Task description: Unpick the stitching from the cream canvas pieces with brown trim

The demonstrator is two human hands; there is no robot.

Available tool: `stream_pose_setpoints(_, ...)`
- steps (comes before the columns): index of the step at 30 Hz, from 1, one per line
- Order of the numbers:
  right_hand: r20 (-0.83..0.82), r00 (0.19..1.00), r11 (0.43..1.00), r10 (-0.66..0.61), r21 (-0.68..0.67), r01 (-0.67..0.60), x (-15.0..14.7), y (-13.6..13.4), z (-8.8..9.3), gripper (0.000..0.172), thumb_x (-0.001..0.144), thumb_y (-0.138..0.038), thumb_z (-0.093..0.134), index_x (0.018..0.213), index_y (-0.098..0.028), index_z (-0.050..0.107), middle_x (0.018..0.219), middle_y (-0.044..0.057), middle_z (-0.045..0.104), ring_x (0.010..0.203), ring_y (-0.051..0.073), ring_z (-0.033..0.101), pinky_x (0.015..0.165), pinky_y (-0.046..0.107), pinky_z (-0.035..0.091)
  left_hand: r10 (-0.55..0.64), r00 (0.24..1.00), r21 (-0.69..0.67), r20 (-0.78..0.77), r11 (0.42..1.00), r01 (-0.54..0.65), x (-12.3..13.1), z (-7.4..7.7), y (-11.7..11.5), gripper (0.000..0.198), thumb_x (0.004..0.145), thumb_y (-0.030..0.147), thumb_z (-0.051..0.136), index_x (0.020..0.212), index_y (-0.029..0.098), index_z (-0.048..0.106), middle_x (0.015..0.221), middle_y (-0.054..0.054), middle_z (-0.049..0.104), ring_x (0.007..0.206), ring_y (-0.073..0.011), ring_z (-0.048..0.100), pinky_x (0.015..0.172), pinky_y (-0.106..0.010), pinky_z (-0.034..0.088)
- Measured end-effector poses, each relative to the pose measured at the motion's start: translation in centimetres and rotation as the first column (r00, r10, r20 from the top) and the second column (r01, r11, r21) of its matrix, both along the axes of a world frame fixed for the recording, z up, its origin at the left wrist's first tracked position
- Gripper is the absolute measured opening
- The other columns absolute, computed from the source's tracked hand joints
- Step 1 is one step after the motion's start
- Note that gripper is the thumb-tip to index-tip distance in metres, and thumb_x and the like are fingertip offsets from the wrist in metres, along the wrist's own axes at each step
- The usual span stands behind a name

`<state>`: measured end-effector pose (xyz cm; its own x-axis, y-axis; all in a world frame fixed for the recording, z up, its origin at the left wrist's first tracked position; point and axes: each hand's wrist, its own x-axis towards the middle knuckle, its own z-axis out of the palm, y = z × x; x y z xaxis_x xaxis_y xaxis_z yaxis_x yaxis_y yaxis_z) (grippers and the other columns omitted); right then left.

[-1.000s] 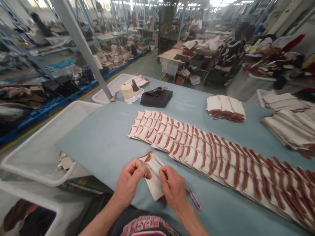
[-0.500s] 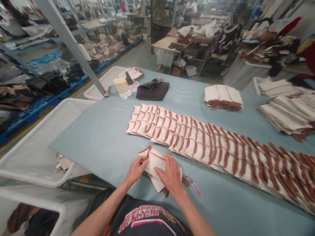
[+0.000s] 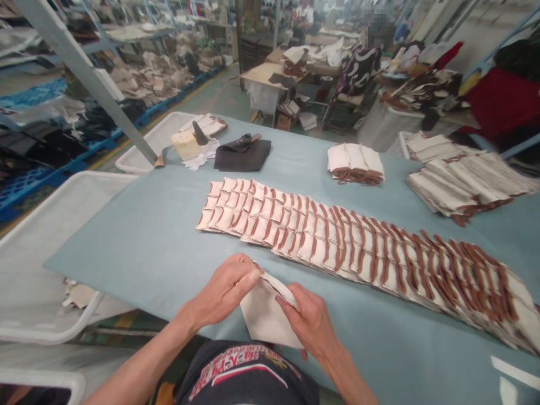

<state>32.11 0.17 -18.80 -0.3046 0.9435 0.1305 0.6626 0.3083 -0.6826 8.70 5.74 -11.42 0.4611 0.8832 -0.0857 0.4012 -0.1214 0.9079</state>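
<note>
Both hands hold a small stack of cream fabric pieces at the near edge of the blue-grey table. My left hand pinches the stack's upper left corner, fingers closed. My right hand grips its right edge, fingers curled over the top piece. Beyond the hands, a long double row of overlapping cream pieces with brown trim runs across the table from the middle left to the far right.
A black cloth, a cream block and a dark cone-shaped tool lie at the table's far left. Stacks of cream pieces sit at the far right. White bins stand left of the table. A person sits at another bench behind.
The stack has come up off the table towards me. My right hand went from lying flat on it to gripping its right edge. The pink-handled tool beside it is out of sight.
</note>
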Motion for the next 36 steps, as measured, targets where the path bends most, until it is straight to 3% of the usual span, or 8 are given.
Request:
stream_pose_setpoints(3,-0.040,0.997,0.988,-0.062,-0.142,0.056,0.2,-0.8,4.6,0.019,0.103,-0.031,0.055,0.089,-0.022,0.064,0.078,0.000,0.068,0.072,0.018,0.065,0.064,0.027,0.042,-0.062,0.998,0.147,-0.025,0.987,0.065,0.8,3.0,-0.6,0.014,0.091,0.031,0.059,0.087,0.019,0.064,0.091,-0.005,0.067,0.089,-0.0217,0.055,0.087,-0.032,0.043)
stream_pose_setpoints(7,-0.154,0.981,0.965,-0.117,-0.250,0.076,0.0,-2.3,9.0,0.009,0.093,-0.024,0.060,0.099,-0.023,0.066,0.086,0.000,0.073,0.075,0.018,0.066,0.067,0.028,0.044,-0.110,0.993,0.000,0.035,0.994,0.110,1.9,6.2,-1.4,0.018,0.094,0.026,0.052,0.082,0.018,0.063,0.078,0.000,0.061,0.078,-0.0165,0.054,0.075,-0.027,0.042)
stream_pose_setpoints(10,-0.304,0.933,0.974,-0.192,-0.175,0.143,0.0,-2.9,10.9,0.027,0.083,-0.019,0.065,0.110,-0.024,0.064,0.092,-0.002,0.072,0.078,0.015,0.064,0.071,0.025,0.048,-0.142,0.984,-0.060,0.104,0.987,0.149,2.3,7.4,-1.7,0.020,0.094,0.029,0.054,0.081,0.017,0.062,0.081,0.000,0.061,0.079,-0.0157,0.053,0.076,-0.026,0.043)
stream_pose_setpoints(13,-0.416,0.881,0.973,-0.227,-0.061,0.221,0.0,-2.9,12.1,0.018,0.081,-0.021,0.068,0.099,-0.023,0.063,0.080,-0.004,0.063,0.069,0.013,0.056,0.066,0.023,0.046,-0.198,0.965,-0.065,0.170,0.975,0.212,2.3,7.7,-2.0,0.018,0.093,0.027,0.061,0.078,0.016,0.061,0.082,-0.001,0.062,0.080,-0.0151,0.055,0.076,-0.026,0.043)
stream_pose_setpoints(17,-0.520,0.833,0.953,-0.188,-0.301,0.027,-0.5,-2.5,13.1,0.011,0.088,-0.028,0.067,0.091,-0.021,0.060,0.072,-0.005,0.055,0.062,0.011,0.049,0.058,0.023,0.041,-0.245,0.945,-0.075,0.217,0.961,0.266,2.2,7.9,-2.4,0.015,0.092,0.025,0.063,0.082,0.015,0.068,0.084,-0.002,0.067,0.081,-0.0152,0.059,0.076,-0.026,0.045)
stream_pose_setpoints(27,-0.722,0.650,0.738,-0.236,-0.569,-0.363,-1.2,-2.4,12.5,0.061,0.081,-0.074,0.077,0.089,-0.020,0.049,0.070,-0.007,0.049,0.059,0.008,0.043,0.055,0.019,0.037,-0.259,0.950,-0.019,0.174,0.964,0.266,1.8,8.6,-3.3,0.018,0.092,0.019,0.057,0.077,0.014,0.064,0.077,0.002,0.063,0.074,-0.0116,0.055,0.073,-0.022,0.044)
stream_pose_setpoints(31,-0.761,0.609,0.712,-0.223,-0.555,-0.431,-1.4,-2.1,12.0,0.060,0.080,-0.072,0.079,0.086,-0.020,0.049,0.067,-0.005,0.056,0.056,0.008,0.049,0.054,0.019,0.040,-0.270,0.933,-0.085,0.236,0.951,0.297,1.5,8.4,-3.3,0.019,0.090,0.023,0.056,0.077,0.012,0.066,0.078,-0.001,0.063,0.074,-0.0140,0.056,0.072,-0.025,0.045)
stream_pose_setpoints(36,-0.723,0.652,0.743,-0.228,-0.562,-0.364,-1.9,-2.3,12.1,0.060,0.083,-0.074,0.074,0.082,-0.021,0.048,0.063,-0.005,0.056,0.054,0.008,0.049,0.053,0.019,0.042,-0.265,0.926,-0.102,0.269,0.948,0.301,1.3,7.9,-3.2,0.019,0.089,0.028,0.060,0.077,0.014,0.064,0.077,-0.002,0.062,0.075,-0.0153,0.054,0.072,-0.027,0.044)
